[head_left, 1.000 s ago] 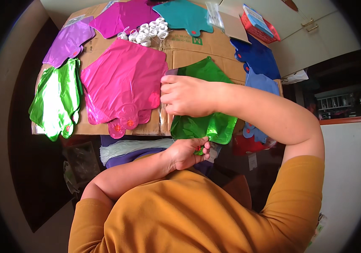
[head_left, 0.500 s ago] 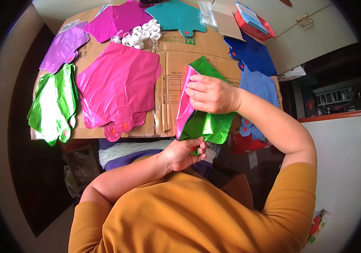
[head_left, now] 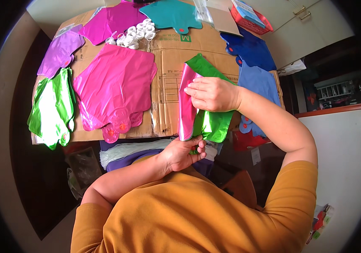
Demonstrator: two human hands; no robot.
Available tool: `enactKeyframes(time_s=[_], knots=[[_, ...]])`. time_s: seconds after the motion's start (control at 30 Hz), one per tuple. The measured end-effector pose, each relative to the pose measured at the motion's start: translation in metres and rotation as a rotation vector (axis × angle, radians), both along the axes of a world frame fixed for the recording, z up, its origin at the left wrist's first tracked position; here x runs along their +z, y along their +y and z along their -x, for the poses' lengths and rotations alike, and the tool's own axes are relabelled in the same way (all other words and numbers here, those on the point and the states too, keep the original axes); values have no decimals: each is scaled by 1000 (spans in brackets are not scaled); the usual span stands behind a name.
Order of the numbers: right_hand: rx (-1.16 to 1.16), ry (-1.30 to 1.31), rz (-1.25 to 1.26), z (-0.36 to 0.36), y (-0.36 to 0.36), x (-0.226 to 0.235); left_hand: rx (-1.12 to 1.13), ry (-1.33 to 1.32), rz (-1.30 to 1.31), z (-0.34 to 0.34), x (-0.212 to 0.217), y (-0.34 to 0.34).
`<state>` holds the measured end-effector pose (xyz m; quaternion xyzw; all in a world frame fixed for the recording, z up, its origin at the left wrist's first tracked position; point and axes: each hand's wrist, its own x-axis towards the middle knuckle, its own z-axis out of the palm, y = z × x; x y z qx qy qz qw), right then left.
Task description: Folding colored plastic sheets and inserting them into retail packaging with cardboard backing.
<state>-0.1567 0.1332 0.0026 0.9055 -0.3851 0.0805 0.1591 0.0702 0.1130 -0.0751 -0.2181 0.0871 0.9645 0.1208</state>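
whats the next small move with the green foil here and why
Probably smooth the flap down with the right hand: the left side of the green foil looks folded over, those fingers touch the flap, and the left hand pinches the foil's lower end, which should steady it.

whitish glare on held grn foil (head_left: 215, 125); corners v. dark, edges bent

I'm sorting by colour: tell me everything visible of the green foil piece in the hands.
The green foil piece looks thin, glossy and creased. Its left side is folded over, showing a shiny pink strip, possibly a reflection. One tip points toward the far side. The left hand pinches its near end; the right hand touches the fold. Its far part overlaps the cardboard.
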Motion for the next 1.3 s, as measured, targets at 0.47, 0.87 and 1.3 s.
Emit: enactKeyframes(time_s=[0.47, 0.87, 1.3], knots=[[-12, -51, -92, 0, 3, -8, -236, 58, 121, -4, 14, -18], [-86, 2, -81, -7, 7, -9, 84, 995, 2510, 71, 38, -147], [-1321, -1987, -917, -83, 168, -35, -149, 1020, 2625, 72, 40, -144]])
